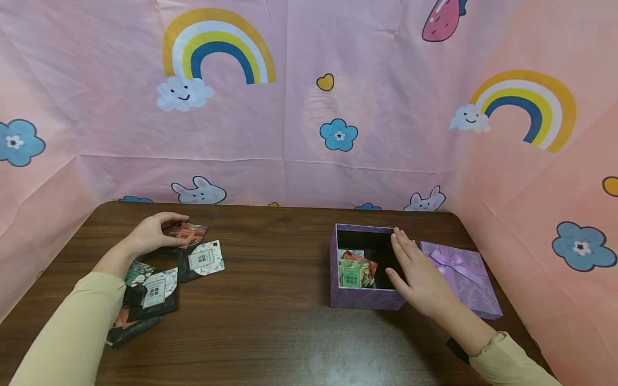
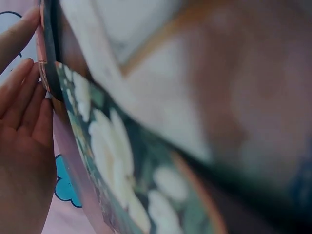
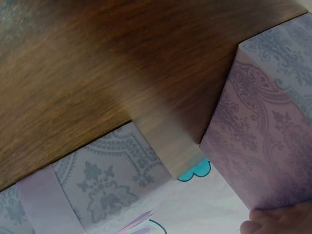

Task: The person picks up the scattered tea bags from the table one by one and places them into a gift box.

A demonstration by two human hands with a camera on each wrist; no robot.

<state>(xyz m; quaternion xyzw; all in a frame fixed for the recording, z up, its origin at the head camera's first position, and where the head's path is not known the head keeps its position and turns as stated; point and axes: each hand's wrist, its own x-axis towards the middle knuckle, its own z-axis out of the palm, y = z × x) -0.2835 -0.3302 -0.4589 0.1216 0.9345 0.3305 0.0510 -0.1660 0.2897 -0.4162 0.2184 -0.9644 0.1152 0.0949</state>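
At the left of the table my left hand [image 1: 153, 234] has its thumb and fingers on a flat red-printed packet [image 1: 190, 234], pinching it by its edges. Close to that hand lie several similar packets, among them a white floral one [image 1: 206, 258], another white one [image 1: 155, 292] and a green floral one [image 2: 114, 151]. My right hand [image 1: 425, 276] rests on the right rim of an open purple box [image 1: 367, 300], fingers straight. Inside the box are a green packet [image 1: 351, 274] and some red and white ones. In the right wrist view the box's patterned side [image 3: 258, 131] shows beside fingertips.
A purple lid [image 1: 470, 279] with a ribbon bow lies right of the box, partly behind my right hand. A dark object [image 1: 456, 349] sits under my right wrist. Behind the brown wooden table [image 1: 270, 300] hangs a pink printed cloth [image 1: 299, 177].
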